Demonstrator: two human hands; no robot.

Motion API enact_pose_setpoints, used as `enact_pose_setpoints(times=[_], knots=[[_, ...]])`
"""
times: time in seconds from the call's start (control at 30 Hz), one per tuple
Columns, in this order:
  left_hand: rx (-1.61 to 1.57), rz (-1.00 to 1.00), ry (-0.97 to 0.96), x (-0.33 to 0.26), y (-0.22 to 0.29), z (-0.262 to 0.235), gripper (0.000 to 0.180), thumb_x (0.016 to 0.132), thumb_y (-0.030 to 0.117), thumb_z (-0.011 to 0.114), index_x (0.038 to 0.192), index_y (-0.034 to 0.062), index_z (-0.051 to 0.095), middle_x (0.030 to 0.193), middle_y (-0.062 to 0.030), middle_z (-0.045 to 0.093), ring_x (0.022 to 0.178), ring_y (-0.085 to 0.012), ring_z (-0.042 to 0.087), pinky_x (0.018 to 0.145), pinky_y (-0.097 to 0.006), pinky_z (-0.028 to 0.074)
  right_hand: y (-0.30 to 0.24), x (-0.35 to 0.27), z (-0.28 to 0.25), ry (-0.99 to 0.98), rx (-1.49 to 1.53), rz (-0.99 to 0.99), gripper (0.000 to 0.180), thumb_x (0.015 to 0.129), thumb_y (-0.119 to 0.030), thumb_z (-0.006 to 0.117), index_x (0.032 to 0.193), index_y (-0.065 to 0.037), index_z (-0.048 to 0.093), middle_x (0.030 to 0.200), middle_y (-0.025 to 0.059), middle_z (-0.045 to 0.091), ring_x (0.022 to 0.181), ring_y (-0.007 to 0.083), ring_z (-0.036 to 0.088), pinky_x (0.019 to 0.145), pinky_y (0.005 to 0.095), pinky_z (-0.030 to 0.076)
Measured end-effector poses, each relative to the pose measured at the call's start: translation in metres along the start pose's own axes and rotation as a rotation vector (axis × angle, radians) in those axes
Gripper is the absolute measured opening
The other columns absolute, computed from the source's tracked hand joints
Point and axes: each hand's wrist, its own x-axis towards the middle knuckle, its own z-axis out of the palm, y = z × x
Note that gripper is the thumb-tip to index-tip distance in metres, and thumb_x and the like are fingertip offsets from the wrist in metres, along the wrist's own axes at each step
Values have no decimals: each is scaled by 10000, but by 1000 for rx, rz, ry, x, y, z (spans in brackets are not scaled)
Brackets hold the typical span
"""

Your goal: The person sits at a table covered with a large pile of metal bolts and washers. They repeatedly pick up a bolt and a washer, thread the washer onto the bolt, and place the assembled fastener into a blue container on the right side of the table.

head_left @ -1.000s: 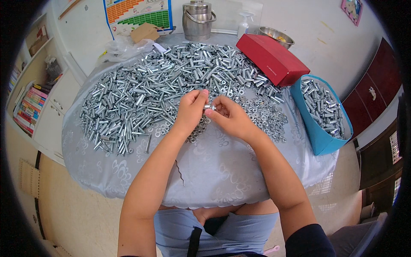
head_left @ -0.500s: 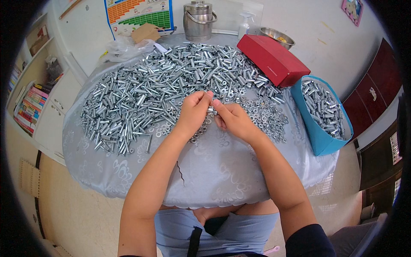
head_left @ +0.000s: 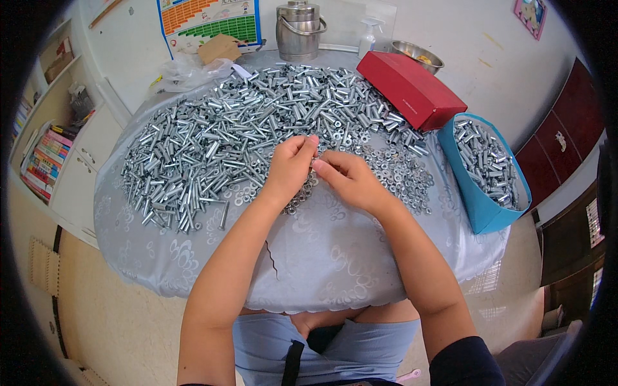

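Over the near edge of a heap of metal bolts and sleeves (head_left: 212, 138), my two hands meet at the fingertips. My left hand (head_left: 291, 168) is closed, thumb and fingers pinched. Against it press the thumb and bent fingers of my right hand (head_left: 351, 181). Between them a sliver of a small silvery metal fastener (head_left: 315, 159) shows; the fingers cover most of it, so its exact kind is hidden. Loose nuts and washers (head_left: 402, 174) lie spread to the right of my right hand, and some also lie beneath my left hand.
A blue fabric bin (head_left: 486, 215) full of assembled metal fasteners stands at the right, beside a red box (head_left: 412, 87). Behind the heap are a metal canister (head_left: 299, 35), a plastic bag (head_left: 193, 77), a spray bottle (head_left: 367, 40) and a steel bowl (head_left: 412, 48). A patterned grey tablecloth (head_left: 322, 270) covers the table.
My right fingers have shifted slightly up and left, closer to my left fingertips. The silvery cylinder visible between my hands before is now mostly covered.
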Motion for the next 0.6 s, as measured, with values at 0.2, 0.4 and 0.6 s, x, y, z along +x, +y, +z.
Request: enact_pose_setpoints(times=[0.2, 0.4, 0.6], knots=[[28, -20, 11, 0, -3, 0, 316, 876, 231, 501, 645, 16, 505, 570, 33, 426, 543, -50, 347, 485, -229, 304, -7, -3, -3, 4, -42, 20, 305, 852, -286, 546, 768, 6, 576, 574, 31, 505, 530, 89, 428, 496, 256, 367], [40, 22, 19, 1, -2, 0, 318, 878, 229, 499, 646, 12, 500, 559, 22, 430, 535, -58, 352, 479, -239, 313, -7, -4, -2, -6, -78, -63, 332, 868, -303, 520, 746, 2, 574, 538, 26, 471, 518, 93, 395, 482, 265, 350], [60, 89, 11, 2, -8, 1, 316, 894, 256, 482, 644, 63, 473, 532, 45, 405, 457, -36, 338, 406, -209, 266, 1, 0, -1, -59, 75, 154, 450, 881, -386, 467, 649, -7, 536, 523, 16, 457, 484, 94, 403, 456, 259, 342]])
